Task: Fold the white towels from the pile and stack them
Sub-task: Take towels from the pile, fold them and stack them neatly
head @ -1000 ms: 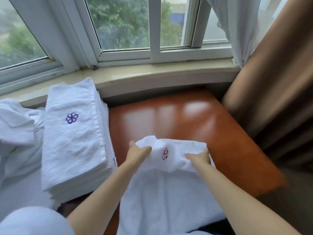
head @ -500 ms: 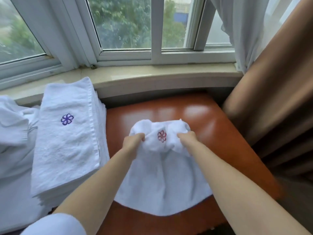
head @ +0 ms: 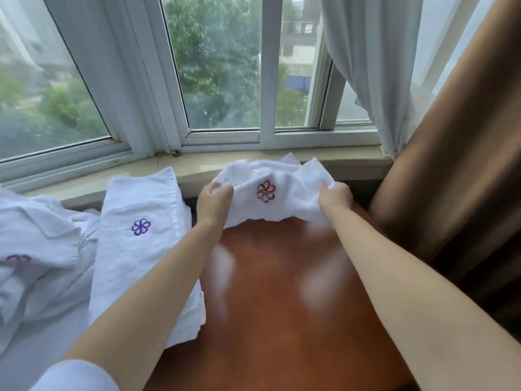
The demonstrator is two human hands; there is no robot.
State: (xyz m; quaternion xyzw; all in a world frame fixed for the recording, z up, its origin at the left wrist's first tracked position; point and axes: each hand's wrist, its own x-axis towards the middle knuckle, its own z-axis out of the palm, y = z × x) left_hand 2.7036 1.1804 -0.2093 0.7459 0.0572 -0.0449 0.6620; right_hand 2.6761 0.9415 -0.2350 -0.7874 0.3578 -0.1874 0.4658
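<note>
Left grip: left hand (head: 213, 201) pinches the towel's left edge, fingers curled.
Right grip: right hand (head: 335, 196) clutches its right edge.
Towel (head: 277, 193): bunched, red flower emblem (head: 265, 191) facing up, at 12 o'clock over the desk (head: 282, 292).
Folded stack (head: 141, 241): at 9 o'clock, purple emblem on top.
Loose pile (head: 36, 249): further toward 9 o'clock.

Count, head view — 2 hands: left hand (head: 213, 202), right hand (head: 335, 196). 1 white towel (head: 284, 193) held up, with 1 red flower mark (head: 265, 191). 1 stack of folded towels (head: 141, 249) and 1 loose pile (head: 36, 249) — layers uncountable. 1 table (head: 282, 306).
</note>
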